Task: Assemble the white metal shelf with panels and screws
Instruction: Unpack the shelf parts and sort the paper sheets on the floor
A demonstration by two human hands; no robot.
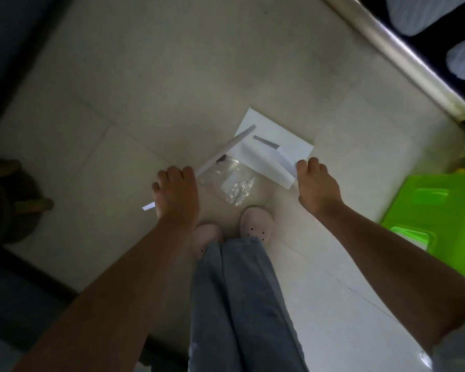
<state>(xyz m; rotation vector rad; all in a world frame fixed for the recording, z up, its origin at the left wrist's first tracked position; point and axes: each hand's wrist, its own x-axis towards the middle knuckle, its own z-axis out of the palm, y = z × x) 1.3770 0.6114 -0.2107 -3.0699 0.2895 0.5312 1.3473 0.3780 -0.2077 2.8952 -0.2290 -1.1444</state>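
Note:
My left hand [176, 196] grips a long white metal strip [226, 150] that runs from below my hand up and to the right. My right hand [316, 183] pinches the near corner of a white sheet [277, 146], which is curled up at that edge; whether it is paper or a panel I cannot tell. A short grey bar [266, 142] lies on the sheet. Under the strip, on the floor, lies a clear plastic bag [232, 183] with a dark small part near its top.
The floor is pale tile [134, 103]. A green plastic stool [435, 216] stands at the right. A metal threshold rail [403, 57] crosses the upper right. Dark furniture [8, 200] sits at the left. My pink shoes [255, 222] and jeans fill the lower middle.

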